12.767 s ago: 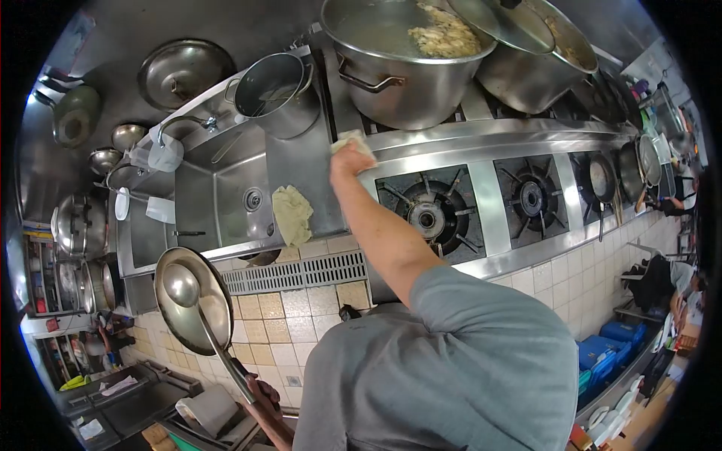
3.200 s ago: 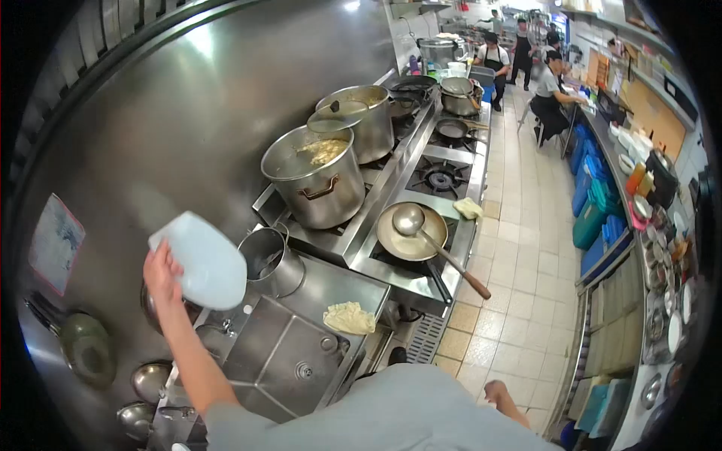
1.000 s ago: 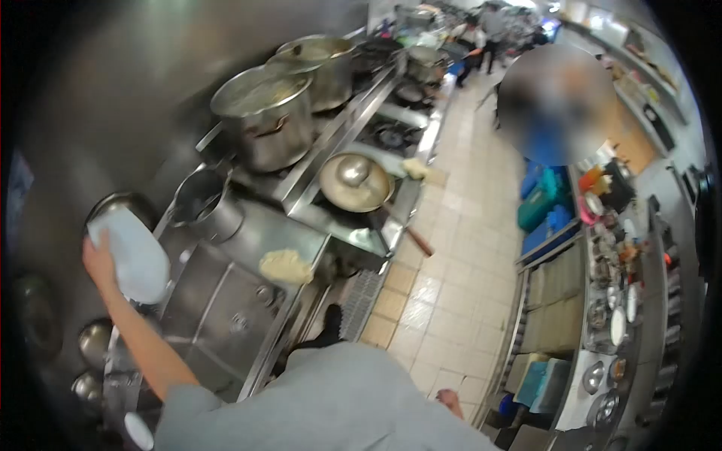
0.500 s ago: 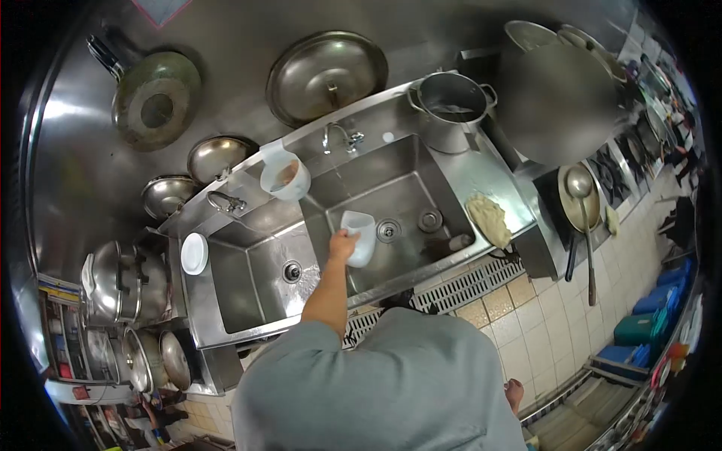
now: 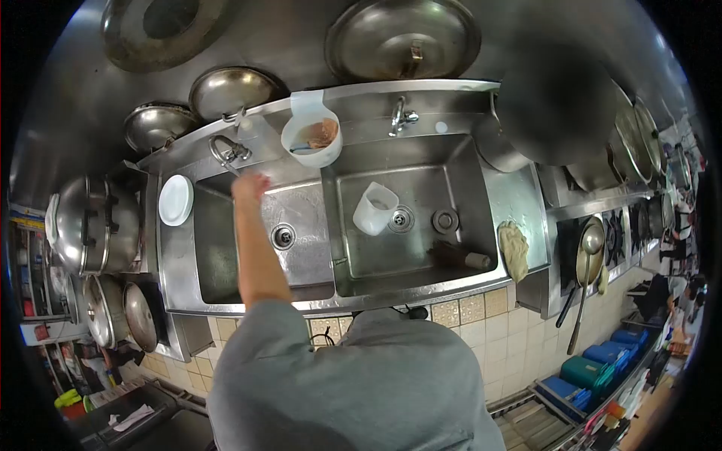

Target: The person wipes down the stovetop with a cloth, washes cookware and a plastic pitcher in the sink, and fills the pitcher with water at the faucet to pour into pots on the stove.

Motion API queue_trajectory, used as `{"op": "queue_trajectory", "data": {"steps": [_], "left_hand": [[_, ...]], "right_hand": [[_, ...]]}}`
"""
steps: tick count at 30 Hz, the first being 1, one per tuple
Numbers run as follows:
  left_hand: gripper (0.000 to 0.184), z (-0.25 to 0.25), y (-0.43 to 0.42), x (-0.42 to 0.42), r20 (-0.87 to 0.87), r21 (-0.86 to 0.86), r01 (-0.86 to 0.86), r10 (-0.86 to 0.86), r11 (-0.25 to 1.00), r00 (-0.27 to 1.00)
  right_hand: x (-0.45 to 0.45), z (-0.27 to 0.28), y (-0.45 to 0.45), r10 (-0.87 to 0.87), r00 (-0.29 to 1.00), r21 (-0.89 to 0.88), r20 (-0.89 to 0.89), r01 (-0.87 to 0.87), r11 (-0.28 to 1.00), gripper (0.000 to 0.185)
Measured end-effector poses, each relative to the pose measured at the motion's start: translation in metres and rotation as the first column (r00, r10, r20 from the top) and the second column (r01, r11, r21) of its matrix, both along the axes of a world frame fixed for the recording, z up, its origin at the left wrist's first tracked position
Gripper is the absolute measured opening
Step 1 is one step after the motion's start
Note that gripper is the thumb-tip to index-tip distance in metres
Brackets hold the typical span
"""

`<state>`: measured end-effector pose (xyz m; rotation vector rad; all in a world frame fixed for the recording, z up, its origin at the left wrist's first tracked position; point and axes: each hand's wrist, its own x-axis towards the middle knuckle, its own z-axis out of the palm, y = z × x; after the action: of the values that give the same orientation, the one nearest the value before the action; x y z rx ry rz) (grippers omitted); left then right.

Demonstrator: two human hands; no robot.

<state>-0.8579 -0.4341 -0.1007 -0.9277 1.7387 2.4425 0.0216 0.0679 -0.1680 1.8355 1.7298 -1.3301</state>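
Note:
My left hand (image 5: 250, 185) is just below the left faucet (image 5: 229, 151), over the left basin (image 5: 301, 267). Its fingers are smeared, and I cannot make out anything in them. A translucent white container (image 5: 375, 209) rests in the right basin (image 5: 421, 263), beside the drain (image 5: 401, 219). Between the two faucets hangs a white plastic holder (image 5: 312, 137) with something brown and a dark item inside. A white lid or dish (image 5: 176, 200) lies on the ledge left of the left basin. My right hand is out of view.
A yellowish cloth (image 5: 514, 252) lies right of the sink. Farther right, a wok (image 5: 589, 267) with a ladle (image 5: 593, 239) sits on the stove. Large metal lids (image 5: 404, 37) hang on the wall. Blue and green bins (image 5: 587, 373) stand at lower right. A blurred disc hides the upper right.
My left hand has let go of the white container, which now sits in the right basin, and has moved left to the left faucet. My right hand has left view. The view has shifted.

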Motion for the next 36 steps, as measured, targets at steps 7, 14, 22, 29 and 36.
{"op": "queue_trajectory", "data": {"steps": [7, 14, 22, 29, 36], "left_hand": [[0.042, 0.007, -0.105, -0.088, 0.061, -0.249, 0.196, -0.187, 0.948, 0.981], [0.030, -0.024, -0.101, -0.129, 0.286, -0.350, 0.146, -0.043, 0.925, 0.957], [0.015, -0.074, -0.129, -0.121, -0.267, -0.032, 0.096, -0.101, 0.995, 0.958], [0.016, -0.071, -0.111, -0.098, -0.240, -0.952, -0.304, -0.547, -0.028, 0.802], [0.013, -0.051, 0.102, 0.139, -0.373, -0.928, -0.366, -0.149, 0.074, 0.916]], "right_hand": [[-0.037, 0.058, 0.047, -0.291, 0.955, -0.150, -0.053, 0.280, 0.948, 0.006], [-0.040, 0.097, 0.048, -0.204, 0.979, 0.095, 0.006, 0.203, 0.975, 0.031], [0.056, 0.055, 0.021, -0.382, 0.923, -0.056, 0.047, 0.384, 0.922, 0.033], [-0.005, 0.087, -0.029, 0.061, 0.976, -0.063, 0.208, -0.049, 0.997, 0.030], [-0.039, 0.058, -0.046, -0.224, 0.974, -0.036, 0.009, 0.225, 0.974, 0.029]]}}
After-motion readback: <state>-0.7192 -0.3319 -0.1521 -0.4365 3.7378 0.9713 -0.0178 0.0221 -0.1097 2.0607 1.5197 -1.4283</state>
